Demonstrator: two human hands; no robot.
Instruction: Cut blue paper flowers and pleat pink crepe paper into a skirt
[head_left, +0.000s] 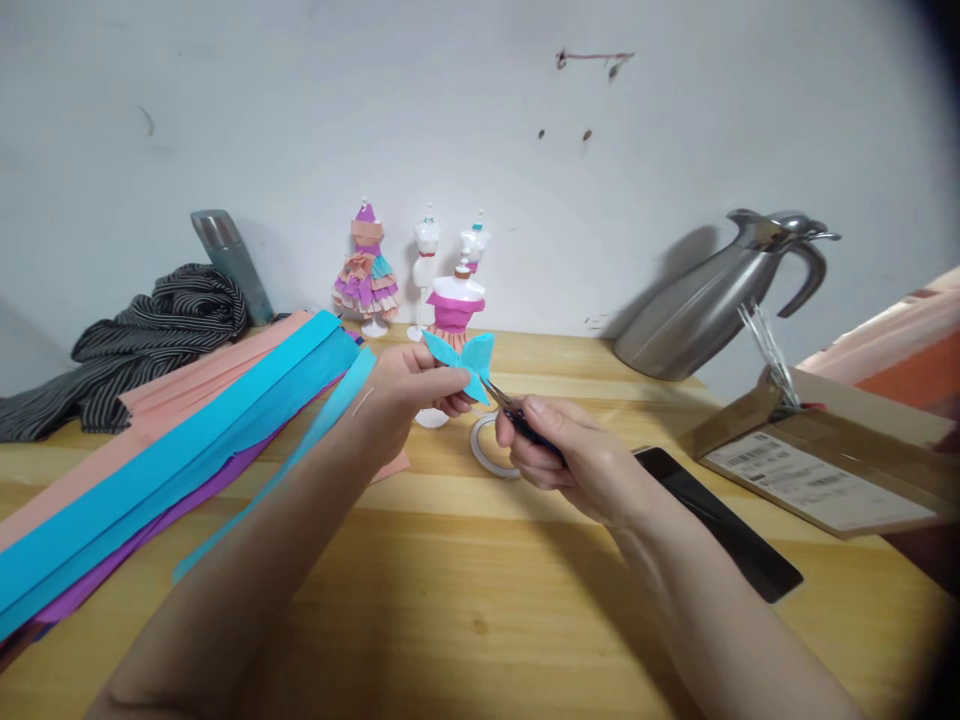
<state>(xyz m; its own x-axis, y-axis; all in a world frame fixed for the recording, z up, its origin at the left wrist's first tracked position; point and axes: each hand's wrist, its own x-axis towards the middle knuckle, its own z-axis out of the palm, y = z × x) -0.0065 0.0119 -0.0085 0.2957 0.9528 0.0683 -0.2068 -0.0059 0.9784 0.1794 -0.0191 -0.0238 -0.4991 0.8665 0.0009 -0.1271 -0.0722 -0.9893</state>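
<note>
Pinched in my left hand (424, 382) is a blue paper butterfly shape (474, 362), its wings spread upward above the fingers. My right hand (559, 440) is wrapped around the dark handles of a pair of scissors (496, 395). The blades point up and left and meet the lower right edge of the blue paper; whether they touch it I cannot tell. Just behind the paper stands a small white mannequin (457, 290) with a pink top and a pleated peach skirt. A roll of white tape (486, 450) lies beneath my right hand, partly hidden by it.
Peach, blue and purple crepe paper strips (225, 440) cover the left side. Behind them are a striped cloth (172, 320) and a flask (232, 260). More mannequins (366, 270) stand by the wall. At right are a steel jug (697, 300), a cardboard box (825, 450) and a phone (724, 525).
</note>
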